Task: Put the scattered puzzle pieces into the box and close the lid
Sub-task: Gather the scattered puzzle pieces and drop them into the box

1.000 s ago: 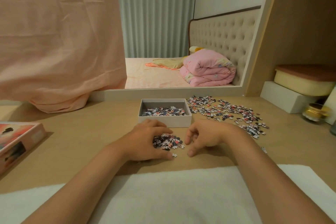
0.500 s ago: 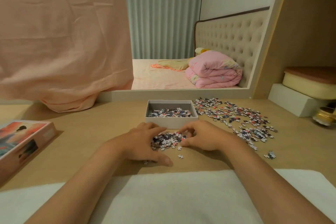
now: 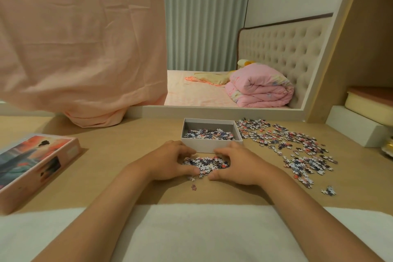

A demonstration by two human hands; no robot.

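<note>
A small pile of puzzle pieces lies on the wooden desk just in front of the open white box. My left hand and my right hand cup this pile from either side, fingers curled round it, thumbs near the front. A layer of pieces sits inside the box. Many scattered pieces spread to the right of the box. One stray piece lies below my hands. The lid, printed with a picture, rests at the far left.
A white towel covers the desk's near edge under my forearms. A pink cloth hangs at the back left, beside a mirror. At the right stand a white block, a yellow container and a gold jar.
My right hand has slid left to the pile. Both hands have closed in round the pieces and pushed them nearer the box. The camera has tilted slightly.
</note>
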